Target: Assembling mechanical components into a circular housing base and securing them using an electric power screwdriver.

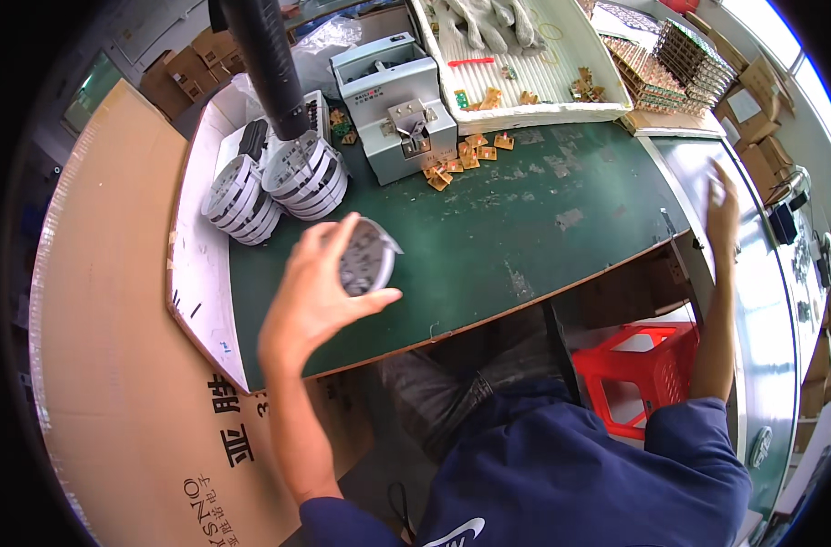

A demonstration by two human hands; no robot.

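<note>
My left hand is over the left part of the green bench, thumb and fingers wrapped round a shallow round part. The part has a pale rim and a dark grey, patterned inside. Beyond that hand stand two stacks of similar round pale parts, one on the left and a taller one beside it. My right hand is stretched out far to the right, over the edge of a side table. Blur hides how its fingers are set and whether anything is in them.
A grey bench machine stands at the back, with small copper-coloured pieces at its foot. Behind is a white tray with gloves. A dark tube hangs above the stacks. Cardboard borders the left; a red stool is below right.
</note>
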